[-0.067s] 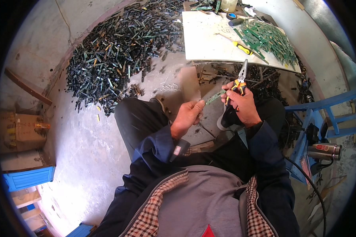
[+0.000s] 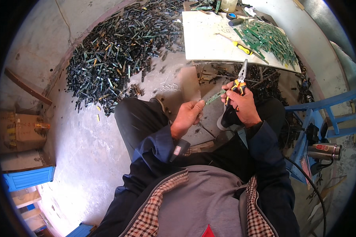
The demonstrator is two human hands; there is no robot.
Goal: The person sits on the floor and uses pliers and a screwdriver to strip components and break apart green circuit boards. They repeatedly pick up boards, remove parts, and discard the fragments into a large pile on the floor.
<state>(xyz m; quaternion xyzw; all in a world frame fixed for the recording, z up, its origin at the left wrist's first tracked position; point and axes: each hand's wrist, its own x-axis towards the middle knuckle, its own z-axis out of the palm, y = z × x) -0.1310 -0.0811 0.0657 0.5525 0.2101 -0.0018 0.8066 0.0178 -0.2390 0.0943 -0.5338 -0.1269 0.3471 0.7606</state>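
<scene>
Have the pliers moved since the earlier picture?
No, not visibly. In the right hand, the pliers still point up, their tips overlapping the white board's near edge at the same spot.

Workshop, heaped dark strips [image 2: 110, 59], pliers [image 2: 241, 76], yellow screwdriver [image 2: 242, 47]
</scene>
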